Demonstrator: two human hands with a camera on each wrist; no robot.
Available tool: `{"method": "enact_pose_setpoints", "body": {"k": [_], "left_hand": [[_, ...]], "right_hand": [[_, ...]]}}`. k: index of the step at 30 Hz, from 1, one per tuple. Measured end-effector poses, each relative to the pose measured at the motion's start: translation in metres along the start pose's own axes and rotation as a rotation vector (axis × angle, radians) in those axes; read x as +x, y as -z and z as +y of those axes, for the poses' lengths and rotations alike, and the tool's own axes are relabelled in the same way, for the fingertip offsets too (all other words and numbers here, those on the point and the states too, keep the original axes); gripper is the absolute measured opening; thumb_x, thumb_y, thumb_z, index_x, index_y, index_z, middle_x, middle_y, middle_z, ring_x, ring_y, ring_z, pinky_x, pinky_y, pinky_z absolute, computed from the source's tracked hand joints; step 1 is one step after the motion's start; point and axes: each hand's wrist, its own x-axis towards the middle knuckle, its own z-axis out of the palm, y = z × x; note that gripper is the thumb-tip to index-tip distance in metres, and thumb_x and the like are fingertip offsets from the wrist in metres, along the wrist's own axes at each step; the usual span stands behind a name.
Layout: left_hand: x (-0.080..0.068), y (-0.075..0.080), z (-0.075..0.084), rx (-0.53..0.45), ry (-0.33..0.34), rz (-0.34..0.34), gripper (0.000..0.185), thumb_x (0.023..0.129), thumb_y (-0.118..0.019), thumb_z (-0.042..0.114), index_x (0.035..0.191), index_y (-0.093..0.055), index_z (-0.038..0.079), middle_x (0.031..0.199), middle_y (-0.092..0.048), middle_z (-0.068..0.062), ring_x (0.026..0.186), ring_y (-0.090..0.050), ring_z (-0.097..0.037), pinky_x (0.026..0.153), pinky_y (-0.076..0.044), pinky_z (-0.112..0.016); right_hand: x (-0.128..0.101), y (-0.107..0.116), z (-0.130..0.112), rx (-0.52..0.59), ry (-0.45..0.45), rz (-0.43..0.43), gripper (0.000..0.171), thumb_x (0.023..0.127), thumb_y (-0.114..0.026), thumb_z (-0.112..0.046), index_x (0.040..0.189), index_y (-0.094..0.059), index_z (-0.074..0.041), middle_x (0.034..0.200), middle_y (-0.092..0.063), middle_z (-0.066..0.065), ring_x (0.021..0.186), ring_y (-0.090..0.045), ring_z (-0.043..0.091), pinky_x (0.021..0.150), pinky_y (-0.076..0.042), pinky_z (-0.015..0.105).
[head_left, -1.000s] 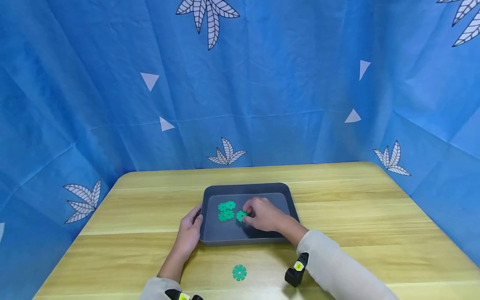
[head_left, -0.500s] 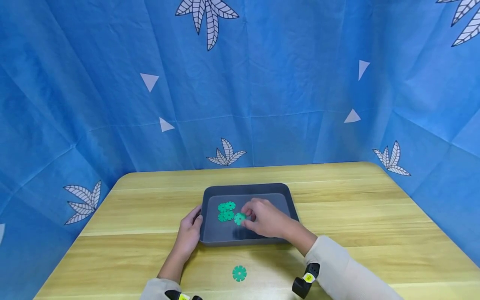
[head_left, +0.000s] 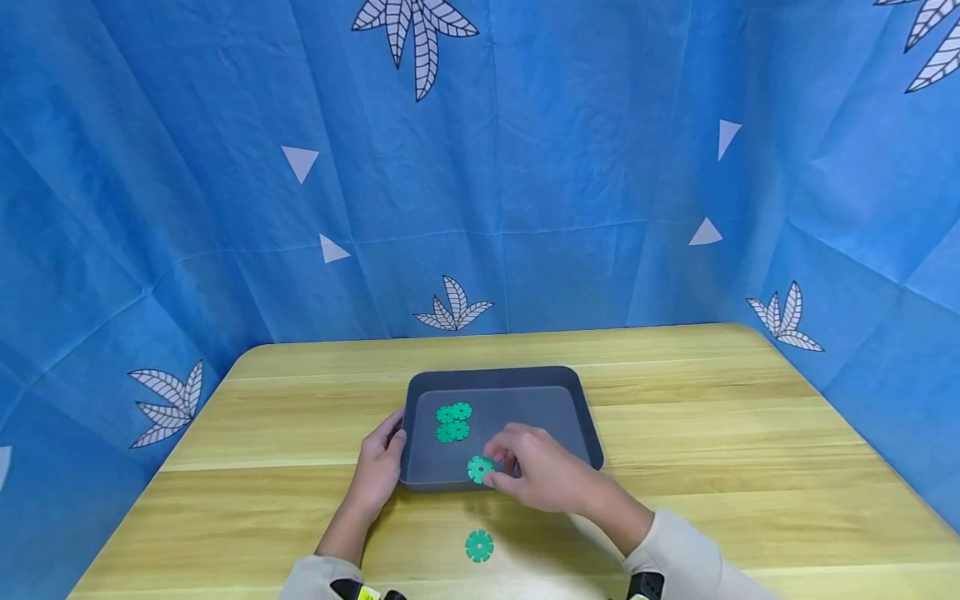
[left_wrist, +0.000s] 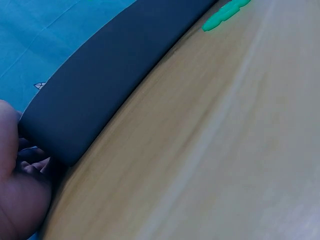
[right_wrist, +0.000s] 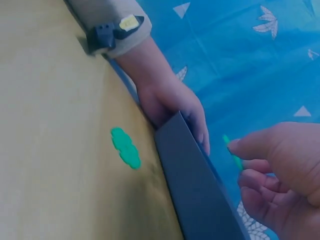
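Note:
A dark grey rectangular tray (head_left: 536, 408) sits on the wooden table. My left hand (head_left: 377, 468) grips its left side, the thumb at the rim and the other fingers along the outer wall; the left wrist view shows this hand (left_wrist: 22, 202) at the tray's corner. Between thumb and fingertips my right hand (head_left: 542, 468) pinches a green notched plastic disc (head_left: 476, 469) over the tray's near edge. The right wrist view catches that disc (right_wrist: 236, 156) edge-on, above the rim. Several like discs (head_left: 453, 423) lie grouped in the tray's left half.
One more green notched disc (head_left: 479, 546) lies flat on the table (head_left: 247, 492) in front of the tray, between the forearms. A blue patterned curtain (head_left: 562, 192) hangs behind and at both sides of the table.
My right hand has moved toward me with its disc, from beside the grouped discs to the tray's near edge. My left hand and the tray have stayed put.

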Motion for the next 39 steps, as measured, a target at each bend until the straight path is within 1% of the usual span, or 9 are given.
{"method": "enact_pose_setpoints", "body": {"k": [5, 10, 12, 17, 21, 28, 39], "left_hand": [[-0.002, 0.000, 0.001, -0.003, 0.003, -0.006, 0.041, 0.098, -0.035, 0.013, 0.138, -0.039, 0.004, 0.141, -0.042, -0.015, 0.133, -0.035, -0.027, 0.109, -0.031, -0.044], [-0.001, 0.001, 0.002, -0.007, 0.008, -0.017, 0.042, 0.099, -0.035, 0.014, 0.139, -0.038, 0.004, 0.142, -0.041, -0.015, 0.134, -0.034, -0.027, 0.110, -0.031, -0.044], [-0.001, 0.001, 0.002, -0.004, 0.014, -0.016, 0.042, 0.099, -0.035, 0.014, 0.139, -0.039, 0.005, 0.142, -0.041, -0.014, 0.134, -0.034, -0.027, 0.110, -0.031, -0.044], [-0.001, 0.001, 0.004, -0.002, 0.012, -0.019, 0.042, 0.099, -0.035, 0.014, 0.139, -0.038, 0.004, 0.142, -0.041, -0.014, 0.134, -0.034, -0.027, 0.110, -0.029, -0.044], [-0.002, 0.002, 0.006, -0.005, 0.004, -0.029, 0.042, 0.099, -0.034, 0.014, 0.140, -0.037, 0.004, 0.143, -0.039, -0.015, 0.135, -0.032, -0.027, 0.111, -0.028, -0.044], [-0.003, 0.003, 0.007, -0.007, 0.005, -0.034, 0.042, 0.099, -0.034, 0.014, 0.140, -0.036, 0.005, 0.143, -0.039, -0.013, 0.135, -0.031, -0.026, 0.112, -0.027, -0.043], [-0.001, 0.002, 0.005, -0.004, -0.003, -0.027, 0.041, 0.099, -0.035, 0.013, 0.139, -0.038, 0.004, 0.142, -0.041, -0.014, 0.135, -0.033, -0.026, 0.111, -0.029, -0.043]], "right_hand": [[-0.011, -0.006, -0.004, 0.032, -0.015, -0.001, 0.021, 0.084, -0.067, -0.021, 0.100, -0.064, -0.008, 0.088, -0.058, -0.002, 0.070, -0.051, -0.001, 0.063, -0.049, 0.015], [-0.021, -0.010, -0.011, 0.010, -0.025, -0.013, 0.021, 0.083, -0.067, -0.019, 0.100, -0.065, -0.007, 0.087, -0.057, -0.003, 0.071, -0.051, -0.001, 0.063, -0.048, 0.013], [-0.024, -0.012, -0.013, 0.006, -0.016, -0.022, 0.020, 0.083, -0.068, -0.019, 0.100, -0.065, -0.008, 0.086, -0.056, -0.004, 0.071, -0.051, -0.002, 0.062, -0.048, 0.012], [-0.031, -0.017, -0.014, 0.021, -0.002, -0.067, 0.013, 0.084, -0.067, -0.021, 0.095, -0.064, -0.015, 0.084, -0.054, -0.008, 0.070, -0.050, -0.003, 0.063, -0.048, 0.012], [-0.036, -0.024, -0.011, -0.010, 0.042, -0.072, 0.011, 0.084, -0.067, -0.023, 0.092, -0.063, -0.018, 0.081, -0.053, -0.010, 0.069, -0.049, -0.002, 0.065, -0.045, 0.011], [-0.037, -0.037, -0.004, 0.007, 0.066, -0.112, 0.008, 0.084, -0.066, -0.022, 0.091, -0.063, -0.019, 0.081, -0.053, -0.013, 0.070, -0.047, -0.005, 0.063, -0.044, 0.009], [-0.036, -0.046, 0.001, -0.027, 0.081, -0.115, 0.007, 0.084, -0.067, -0.024, 0.088, -0.063, -0.020, 0.080, -0.051, -0.014, 0.071, -0.046, -0.006, 0.061, -0.044, 0.007]]}}
